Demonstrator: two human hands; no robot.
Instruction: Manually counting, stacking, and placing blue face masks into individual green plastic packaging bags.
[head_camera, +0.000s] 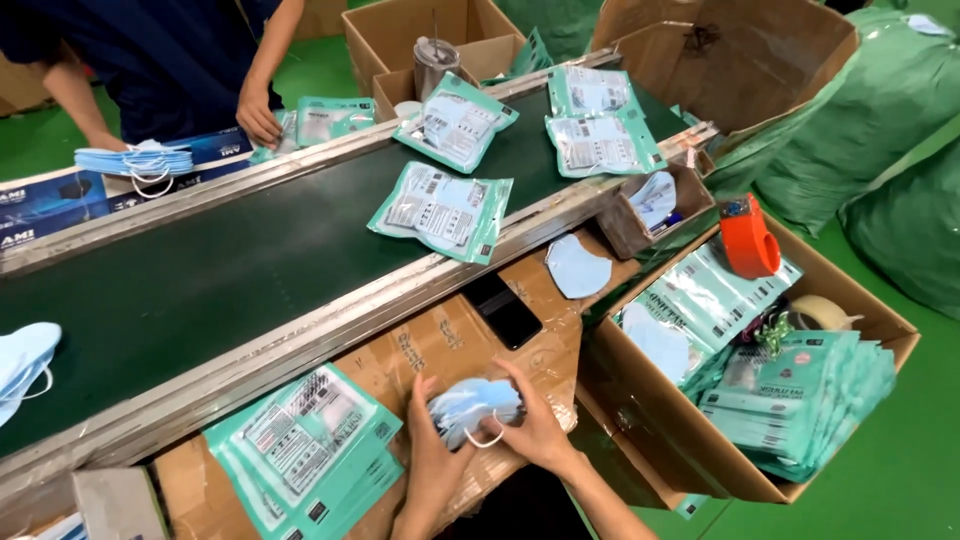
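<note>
nearest the camera, the left hand (432, 455) and the right hand (537, 428) close from both sides around a small stack of pale blue face masks (468, 408) with white ear loops, fingers curled onto the soft pleated fabric, held just above a cardboard work surface (440, 345) covered with glossy clear tape. to the left on that cardboard lies a pile of flat teal pouches (305, 440) with white printed panels, slightly fanned. a black phone (503, 309) lies flat farther up the board, and a single light blue mask (577, 266) rests beside it. to the right stands an open brown carton (660, 420) filled with more teal packets stacked in rows, with an orange tape dispenser (748, 238) on its far rim and a roll of tape (820, 312) inside. beyond the board runs a long dark green conveyor belt (200, 290) with dull metal side rails, carrying loose teal packets (442, 210); another blue mask (25, 362) lies at its left end. across the belt another person's hand (258, 115) rests on a packet near a stack of blue masks (135, 160). farther back stand open cardboard boxes (420, 35), big green sacks (880, 140) and a green floor (890, 470).
</note>
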